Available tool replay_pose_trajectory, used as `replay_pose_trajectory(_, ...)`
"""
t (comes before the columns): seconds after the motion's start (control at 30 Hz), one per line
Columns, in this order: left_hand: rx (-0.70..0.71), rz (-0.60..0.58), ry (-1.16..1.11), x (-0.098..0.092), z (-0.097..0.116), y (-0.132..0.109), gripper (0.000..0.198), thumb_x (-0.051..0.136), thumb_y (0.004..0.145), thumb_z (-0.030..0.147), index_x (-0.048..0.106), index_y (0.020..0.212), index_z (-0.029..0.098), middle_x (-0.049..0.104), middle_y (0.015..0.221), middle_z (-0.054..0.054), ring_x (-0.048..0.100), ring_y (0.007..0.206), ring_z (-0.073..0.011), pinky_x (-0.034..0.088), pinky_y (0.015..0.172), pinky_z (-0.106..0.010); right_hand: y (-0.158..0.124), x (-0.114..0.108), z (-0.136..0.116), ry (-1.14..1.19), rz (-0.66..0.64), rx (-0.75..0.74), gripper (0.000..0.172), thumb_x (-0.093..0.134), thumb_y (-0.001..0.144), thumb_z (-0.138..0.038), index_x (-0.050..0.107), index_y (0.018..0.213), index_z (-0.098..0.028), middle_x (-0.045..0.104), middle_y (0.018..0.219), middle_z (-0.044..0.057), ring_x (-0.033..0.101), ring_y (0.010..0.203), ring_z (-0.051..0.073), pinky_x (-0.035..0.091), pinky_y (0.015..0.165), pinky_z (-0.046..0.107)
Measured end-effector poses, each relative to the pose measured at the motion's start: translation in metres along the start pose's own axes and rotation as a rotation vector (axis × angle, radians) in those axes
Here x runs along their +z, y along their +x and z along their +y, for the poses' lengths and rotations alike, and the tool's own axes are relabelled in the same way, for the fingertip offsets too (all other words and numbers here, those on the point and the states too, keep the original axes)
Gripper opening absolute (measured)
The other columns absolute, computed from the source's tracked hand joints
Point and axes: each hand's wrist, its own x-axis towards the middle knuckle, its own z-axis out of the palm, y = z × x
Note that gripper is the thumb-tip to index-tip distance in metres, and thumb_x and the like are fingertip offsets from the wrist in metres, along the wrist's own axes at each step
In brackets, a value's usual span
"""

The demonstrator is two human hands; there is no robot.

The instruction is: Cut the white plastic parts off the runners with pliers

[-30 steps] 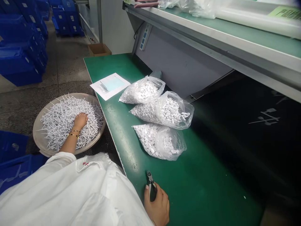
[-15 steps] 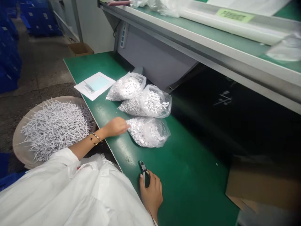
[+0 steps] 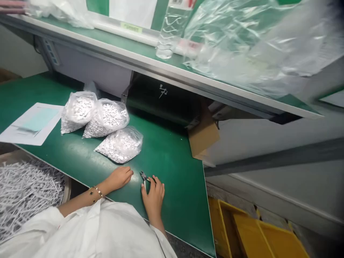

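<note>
Gripping small side cutters (image 3: 143, 177) in the right hand (image 3: 153, 195), near the front edge of the worktop (image 3: 174, 168). Open, empty left hand (image 3: 119, 178) rests just beside them; bagged white plastic parts (image 3: 120, 145) lie behind, with bare green room to the right.

Bright, even light; upper-right edge blurred

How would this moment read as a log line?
left hand: empty, on bench | right hand: holding side cutters | nearby: three bags of white parts
</note>
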Motion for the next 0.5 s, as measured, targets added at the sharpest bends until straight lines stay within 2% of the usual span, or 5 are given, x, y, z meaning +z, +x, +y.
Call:
replay_pose_trajectory(0.13, 0.026, -0.022, 0.015, 0.001, 0.000, 0.002, 0.025, 0.032, 0.096, 0.022, 0.057, 0.094, 0.018, 0.056, 0.085, -0.006, 0.054, 0.078, -0.0195, 0.042, 0.071, -0.032, 0.005, -0.001, -0.005, -0.112, -0.123, -0.042, 0.042, 0.041, 0.092, -0.038, 0.051, 0.130, -0.022, 0.045, 0.140, 0.012, 0.036, 0.132, 0.029, 0.021, 0.108, 0.057)
replay_pose_trajectory(0.3, 0.019, -0.034, 0.022, 0.007, -0.001, 0.003, 0.026, 0.031, 0.096, 0.022, 0.057, 0.093, 0.017, 0.056, 0.085, -0.006, 0.053, 0.078, -0.0195, 0.042, 0.073, -0.033, 0.021, -0.006, 0.002, -0.157, -0.292, -0.132, 0.047, 0.040, 0.093, -0.040, 0.040, 0.139, -0.033, 0.036, 0.149, 0.003, 0.027, 0.139, 0.028, 0.014, 0.111, 0.059)
replay_pose_trajectory(0.4, 0.032, -0.033, 0.047, 0.010, 0.000, 0.004, 0.025, 0.032, 0.095, 0.021, 0.056, 0.093, 0.017, 0.057, 0.086, -0.005, 0.053, 0.077, -0.0197, 0.042, 0.072, -0.033, 0.045, -0.011, 0.008, -0.131, -0.393, -0.221, 0.054, 0.044, 0.090, -0.045, 0.035, 0.142, -0.036, 0.030, 0.152, 0.001, 0.022, 0.141, 0.028, 0.012, 0.112, 0.059)
replay_pose_trajectory(0.5, 0.045, 0.003, 0.060, 0.010, 0.001, 0.006, 0.024, 0.033, 0.095, 0.019, 0.057, 0.092, 0.018, 0.058, 0.086, -0.005, 0.054, 0.076, -0.0196, 0.042, 0.070, -0.032, 0.089, -0.022, 0.010, -0.127, -0.359, -0.228, 0.057, 0.046, 0.090, -0.045, 0.032, 0.144, -0.035, 0.026, 0.153, 0.003, 0.018, 0.142, 0.028, 0.016, 0.112, 0.057)
